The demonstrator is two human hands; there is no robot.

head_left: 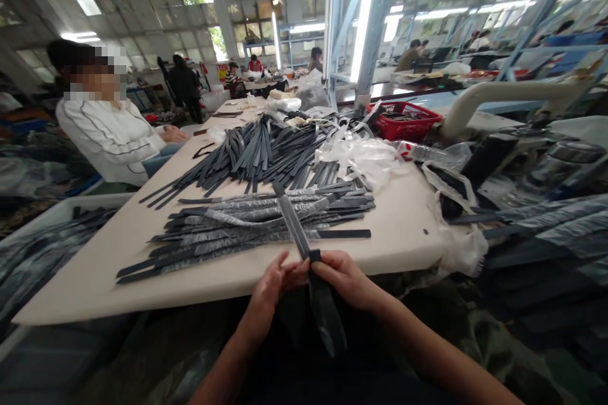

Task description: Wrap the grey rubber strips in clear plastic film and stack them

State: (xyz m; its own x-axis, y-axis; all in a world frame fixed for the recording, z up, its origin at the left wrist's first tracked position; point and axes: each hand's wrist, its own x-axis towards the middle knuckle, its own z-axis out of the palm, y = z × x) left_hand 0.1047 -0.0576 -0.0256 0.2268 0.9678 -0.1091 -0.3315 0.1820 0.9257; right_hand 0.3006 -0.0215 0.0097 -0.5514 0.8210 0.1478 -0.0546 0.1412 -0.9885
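A dark grey strap (293, 221) runs from the strap pile on the table toward me, and a loop of it hangs below the table's front edge. My left hand (275, 285) pinches it from the left, fingers closed around it. From the right, my right hand (344, 275) holds the strap's dark end between thumb and fingers, close beside my left hand. Behind them lies a pile of plastic-wrapped straps (228, 224). Farther back, a larger heap of unwrapped grey straps (259, 152) spreads over the table.
The cream table (399, 228) holds clear plastic bags (358, 155) and a red basket (406, 123). Bins of straps (61, 234) stand at left; wrapped straps (560, 228) and a bottle (565, 164) are at right. A person in white (104, 133) sits across the left side.
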